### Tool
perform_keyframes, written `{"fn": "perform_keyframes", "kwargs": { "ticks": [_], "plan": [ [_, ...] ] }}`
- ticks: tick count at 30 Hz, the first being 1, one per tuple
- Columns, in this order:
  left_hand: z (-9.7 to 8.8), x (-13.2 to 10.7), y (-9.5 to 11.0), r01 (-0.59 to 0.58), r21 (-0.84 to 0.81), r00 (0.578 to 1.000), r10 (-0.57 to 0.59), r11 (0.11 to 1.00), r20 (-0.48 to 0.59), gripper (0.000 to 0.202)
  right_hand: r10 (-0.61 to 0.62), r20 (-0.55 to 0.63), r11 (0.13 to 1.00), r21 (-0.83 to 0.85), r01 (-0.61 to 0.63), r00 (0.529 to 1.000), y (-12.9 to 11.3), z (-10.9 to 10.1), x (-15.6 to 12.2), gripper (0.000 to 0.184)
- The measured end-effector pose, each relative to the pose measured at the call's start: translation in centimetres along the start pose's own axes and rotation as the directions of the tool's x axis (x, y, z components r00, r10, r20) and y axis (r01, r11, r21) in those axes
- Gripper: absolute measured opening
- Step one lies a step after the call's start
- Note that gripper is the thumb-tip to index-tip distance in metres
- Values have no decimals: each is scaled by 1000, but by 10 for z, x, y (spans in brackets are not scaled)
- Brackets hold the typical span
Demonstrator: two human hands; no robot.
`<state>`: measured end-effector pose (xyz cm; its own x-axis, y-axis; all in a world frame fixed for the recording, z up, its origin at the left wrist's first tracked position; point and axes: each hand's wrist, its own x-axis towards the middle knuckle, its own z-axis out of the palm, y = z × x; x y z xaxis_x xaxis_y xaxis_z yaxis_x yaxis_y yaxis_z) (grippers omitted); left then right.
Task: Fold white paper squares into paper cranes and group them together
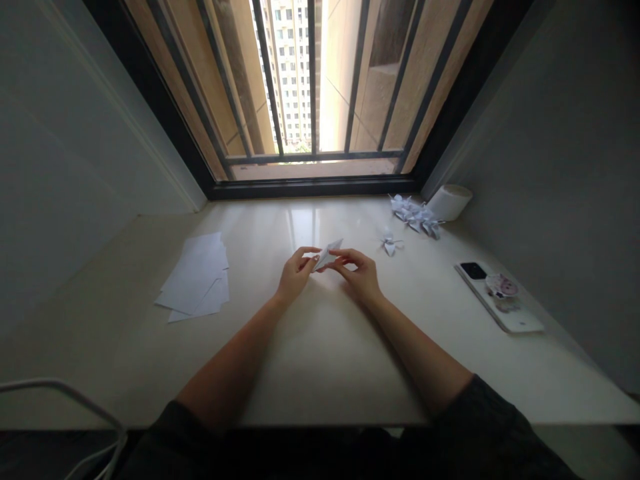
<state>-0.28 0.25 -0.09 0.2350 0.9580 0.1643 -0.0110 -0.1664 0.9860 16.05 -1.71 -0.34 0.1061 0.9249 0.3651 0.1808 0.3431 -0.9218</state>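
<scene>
White cable (65,385) loops in the lower left, near the ledge edge (320,393). A snag there could tug things, but it sits well apart from the hands. Smartphone (493,303) lies camera side up at right, decorated grip on its back. Loose white sheets (193,273) overlap at left, unweighted; I'd expect a sleeve brush or draft to scatter them.

Center: left hand (294,273) pinches the lower-left end of the folded paper piece (328,254); right hand (363,272) has its fingers closed on the right side. Piece is held up between them, tilted. Risk: uneven pinch skews a crease; too hard a pull tears a corner.

Farther, right of center: single paper star-like fold (389,245), then a pile of similar folds (415,217) by a white cylinder (450,202). If that rolls, it could crush some. Black window frame (315,188) behind.
</scene>
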Motion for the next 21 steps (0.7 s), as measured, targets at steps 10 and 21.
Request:
{"fn": "perform_keyframes", "kwargs": {
  "ticks": [10,21],
  "plan": [
    [-2,-6,5,-62,195,998,64,979,-5,29,-25,80,999,-36,28,997,-7,0,-3,40],
    [-2,-5,6,-76,176,997,80,981,-13,31,11,68,997,-81,-5,998,-4,-2,-3,33]
  ]
}}
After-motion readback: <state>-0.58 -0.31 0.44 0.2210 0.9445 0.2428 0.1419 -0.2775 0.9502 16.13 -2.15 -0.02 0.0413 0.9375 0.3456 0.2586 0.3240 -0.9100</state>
